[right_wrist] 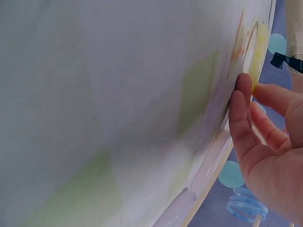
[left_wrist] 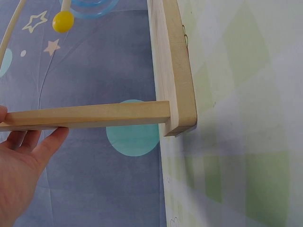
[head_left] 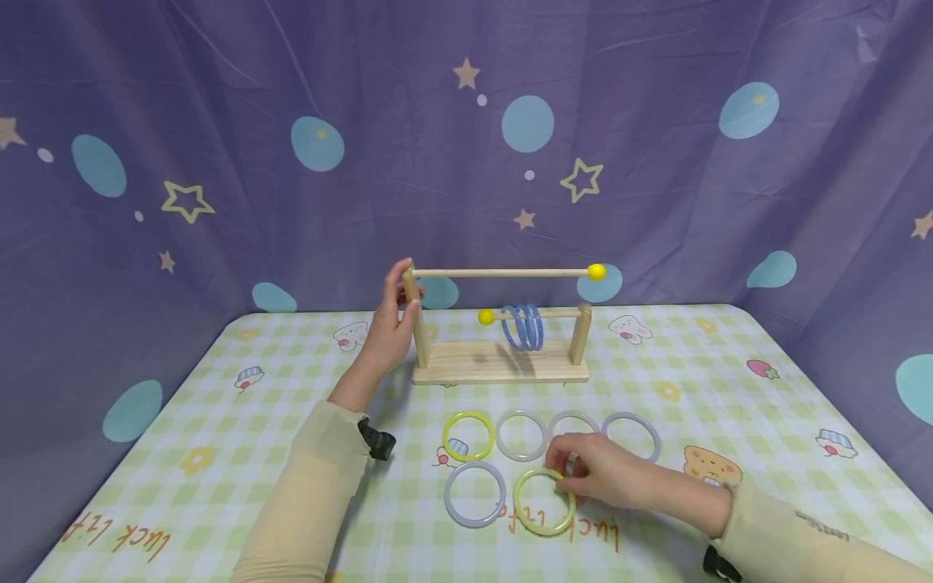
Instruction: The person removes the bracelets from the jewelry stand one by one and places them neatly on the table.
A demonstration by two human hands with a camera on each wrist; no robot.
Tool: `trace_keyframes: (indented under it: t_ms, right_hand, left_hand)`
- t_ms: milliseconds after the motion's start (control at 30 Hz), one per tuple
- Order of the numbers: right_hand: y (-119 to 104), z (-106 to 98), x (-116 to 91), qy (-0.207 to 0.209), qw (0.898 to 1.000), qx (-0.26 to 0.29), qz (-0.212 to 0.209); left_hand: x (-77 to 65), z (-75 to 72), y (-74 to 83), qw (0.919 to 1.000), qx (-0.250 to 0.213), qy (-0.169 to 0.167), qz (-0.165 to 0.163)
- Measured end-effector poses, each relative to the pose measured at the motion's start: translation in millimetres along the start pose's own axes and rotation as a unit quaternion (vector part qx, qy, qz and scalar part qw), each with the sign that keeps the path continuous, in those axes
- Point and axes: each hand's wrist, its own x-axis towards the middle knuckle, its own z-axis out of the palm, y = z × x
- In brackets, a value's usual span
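My left hand (head_left: pixel 389 332) grips the upper end of the left post (head_left: pixel 419 332) of a wooden ring stand (head_left: pixel 503 374), thumb on one side and fingers on the other. At the table's front, my right hand (head_left: pixel 605 471) pinches the right edge of a yellow-green ring (head_left: pixel 543 531). In the right wrist view, thumb and fingertips meet at this ring (right_wrist: pixel 258 56), close to the cloth. Several blue rings (head_left: pixel 541 328) hang on the stand's lower rod. The upper rod (head_left: pixel 503 274) carries no rings and ends in a yellow bead (head_left: pixel 597 272).
Behind the right hand lie a yellow ring (head_left: pixel 469 414), a whitish ring (head_left: pixel 521 412), another whitish ring (head_left: pixel 574 414) and a pale purple ring (head_left: pixel 631 415). A grey-blue ring (head_left: pixel 475 524) lies left of the pinched one. A purple curtain (head_left: pixel 408 162) hangs behind the checked tablecloth (head_left: pixel 291 364).
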Motion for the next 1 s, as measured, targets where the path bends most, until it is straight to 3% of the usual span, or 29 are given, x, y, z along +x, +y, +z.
trace_keyframes:
  t_ms: [467, 700, 1000]
  right_hand:
    - [0.5, 1.9, 4.9, 0.024, 0.998, -0.060, -0.002]
    - [-2.1, 2.0, 8.8, 0.026, 0.998, -0.055, 0.019]
    - [-4.6, 0.1, 9.4, 0.029, 0.998, -0.057, 0.016]
  left_hand:
    - [-0.2, -0.1, -0.7, 1.0000, -0.001, 0.003, 0.001]
    - [-0.4, -0.4, -0.1, 1.0000, 0.002, 0.000, 0.005]
    - [-0.1, -0.5, -0.5, 1.0000, 0.001, -0.001, 0.005]
